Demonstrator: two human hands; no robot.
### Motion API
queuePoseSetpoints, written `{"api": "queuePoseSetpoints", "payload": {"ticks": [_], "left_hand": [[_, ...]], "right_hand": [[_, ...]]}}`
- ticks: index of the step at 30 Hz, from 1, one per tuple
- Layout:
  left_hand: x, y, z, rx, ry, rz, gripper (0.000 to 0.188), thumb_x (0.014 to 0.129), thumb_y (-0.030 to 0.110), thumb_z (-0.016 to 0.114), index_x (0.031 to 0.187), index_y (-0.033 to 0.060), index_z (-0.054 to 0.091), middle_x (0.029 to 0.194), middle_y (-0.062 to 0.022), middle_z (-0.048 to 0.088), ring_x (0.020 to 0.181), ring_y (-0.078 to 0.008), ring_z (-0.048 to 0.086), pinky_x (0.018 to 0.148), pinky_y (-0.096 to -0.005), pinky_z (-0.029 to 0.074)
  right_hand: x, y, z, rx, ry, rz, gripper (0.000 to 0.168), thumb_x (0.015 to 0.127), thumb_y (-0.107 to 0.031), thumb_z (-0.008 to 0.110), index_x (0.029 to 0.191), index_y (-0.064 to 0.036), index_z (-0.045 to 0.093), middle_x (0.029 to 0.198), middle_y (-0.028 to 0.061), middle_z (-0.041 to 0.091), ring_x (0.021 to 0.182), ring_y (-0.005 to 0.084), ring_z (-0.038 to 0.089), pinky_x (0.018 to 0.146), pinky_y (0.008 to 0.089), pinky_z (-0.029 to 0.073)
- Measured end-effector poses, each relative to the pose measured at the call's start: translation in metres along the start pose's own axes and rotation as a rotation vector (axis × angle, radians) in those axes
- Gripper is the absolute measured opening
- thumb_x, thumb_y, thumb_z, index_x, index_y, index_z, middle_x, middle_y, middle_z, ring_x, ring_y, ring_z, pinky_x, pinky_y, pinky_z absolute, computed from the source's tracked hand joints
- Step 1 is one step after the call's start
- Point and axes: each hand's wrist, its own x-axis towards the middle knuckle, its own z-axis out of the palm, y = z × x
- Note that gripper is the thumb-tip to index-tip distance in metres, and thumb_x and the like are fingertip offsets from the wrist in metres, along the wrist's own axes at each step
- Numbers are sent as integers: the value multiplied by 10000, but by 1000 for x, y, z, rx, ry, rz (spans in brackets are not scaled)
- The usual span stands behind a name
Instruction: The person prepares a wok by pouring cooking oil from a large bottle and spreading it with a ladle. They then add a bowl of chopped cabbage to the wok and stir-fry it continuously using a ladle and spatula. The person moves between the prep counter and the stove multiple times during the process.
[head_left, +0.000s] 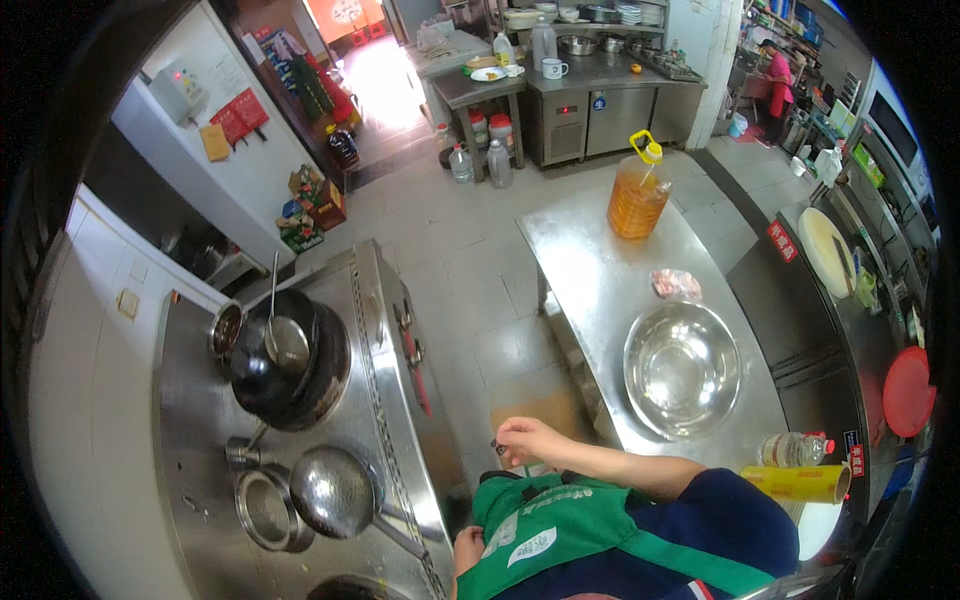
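My right hand (525, 442) is raised in front of my green apron (562, 510), its fingers closed on a small dark object (499, 448) too small to identify. My left hand (469, 551) rests low against the apron's edge; its fingers are partly hidden, and whether it holds anything cannot be told. To the right, a steel table (570, 247) carries a large, shiny metal bowl (681, 371), a clear bag of pinkish meat (676, 284) and a plastic jug of orange oil (640, 195) with a yellow handle.
On the left, a steel stove counter (202, 480) holds a black wok (262, 367) with a ladle (289, 341), a perforated strainer (332, 491) and a steel pot (266, 510). A yellow film roll (799, 482) and clear bottle (791, 450) lie right. A person in pink (780, 79) stands far right.
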Motion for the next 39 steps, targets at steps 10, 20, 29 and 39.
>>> {"api": "queuePoseSetpoints", "payload": {"ticks": [10, 20, 29, 39], "left_hand": [[171, -3, -29, -354, -8, -385, 197, 880, 130, 531, 936, 13, 679, 966, -207, 658, 925, -387, 624, 813, -459, 494], [426, 117, -165, -301, -184, -106, 204, 883, 137, 530, 946, 13, 678, 975, -208, 658, 931, -386, 624, 817, -460, 493], [627, 213, -208, -148, -274, 1, 210, 885, 144, 529, 954, 13, 678, 984, -209, 658, 936, -385, 624, 821, -462, 493], [779, 375, -260, -105, -267, -140, 216, 888, 151, 528, 964, 13, 677, 994, -209, 658, 942, -384, 623, 825, -463, 492]], "right_hand": [[148, -85, -59, 124, 256, 88, 158, 946, -194, 580, 999, -46, 593, 895, 40, 641, 783, 126, 634, 652, 266, 540], [291, -248, -73, 249, 391, -83, 129, 949, -179, 588, 1025, -75, 586, 850, 8, 615, 703, 95, 631, 613, 257, 556], [445, -391, -161, 265, 281, -261, 302, 987, -180, 528, 1236, -14, 570, 964, 64, 648, 782, 139, 649, 732, 292, 565], [586, -619, -266, 265, 126, -354, 391, 911, -33, 570, 1293, 27, 515, 1043, 88, 613, 990, 188, 645, 897, 325, 556]]}}
